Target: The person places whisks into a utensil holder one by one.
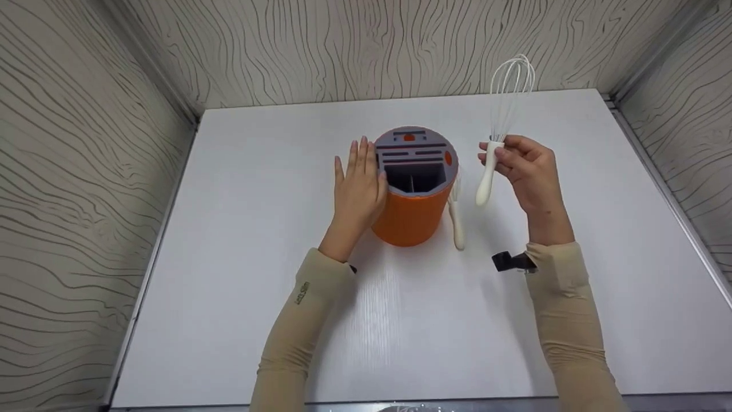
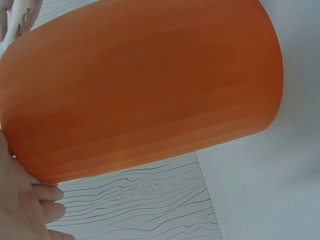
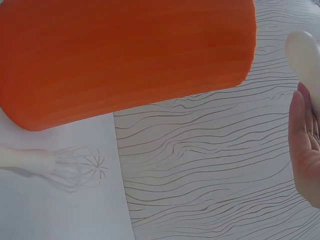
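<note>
An orange cylindrical utensil holder (image 1: 409, 220) with a grey slotted top stands upright on the table; its large front compartment is split by a divider. My left hand (image 1: 359, 191) rests against its left side near the rim, fingers straight; in the left wrist view, the fingers of this hand (image 2: 22, 202) lie at the holder's upper end. To the right of the holder, my right hand (image 1: 532, 174) pinches a white whisk (image 1: 486, 174) by the top of its handle, wires up, raised over the table. A second white whisk (image 1: 458, 229) lies beside the holder, its wires partly hidden behind it.
The white tabletop (image 1: 246, 246) carries the holder and the lying whisk. Wood-grain patterned panels (image 1: 320, 51) rise at the back and both sides. A small black wrist camera (image 1: 506, 261) juts from the right sleeve.
</note>
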Motion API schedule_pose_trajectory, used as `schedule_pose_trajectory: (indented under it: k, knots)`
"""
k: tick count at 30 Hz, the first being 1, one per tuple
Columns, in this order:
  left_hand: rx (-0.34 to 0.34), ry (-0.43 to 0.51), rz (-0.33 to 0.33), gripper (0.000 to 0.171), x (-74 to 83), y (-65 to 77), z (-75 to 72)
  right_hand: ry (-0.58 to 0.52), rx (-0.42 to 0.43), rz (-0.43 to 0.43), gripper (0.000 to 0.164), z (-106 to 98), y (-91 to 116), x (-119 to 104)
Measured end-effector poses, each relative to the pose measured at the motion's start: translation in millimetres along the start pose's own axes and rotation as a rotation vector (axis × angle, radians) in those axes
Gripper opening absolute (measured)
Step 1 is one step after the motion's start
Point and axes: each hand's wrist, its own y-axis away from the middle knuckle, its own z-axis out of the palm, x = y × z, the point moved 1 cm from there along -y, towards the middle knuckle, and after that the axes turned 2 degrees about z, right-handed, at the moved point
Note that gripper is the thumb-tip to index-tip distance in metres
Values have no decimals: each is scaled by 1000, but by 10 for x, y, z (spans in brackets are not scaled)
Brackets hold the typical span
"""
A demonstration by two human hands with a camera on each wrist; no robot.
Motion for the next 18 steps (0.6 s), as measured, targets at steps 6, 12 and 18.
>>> schedule_pose_trajectory:
  k: [6,12,18]
  knots:
    - [-4,6,0,56,18,-6,8,-18,-28,-20,10,90,-66,-51]
    - [-1,4,-6,56,18,-3,1,-44,-38,-35,9,197,-108,-83]
    - [13,-1,-3,56,4,8,-10,-78,-42,-61,10,307,-140,-82]
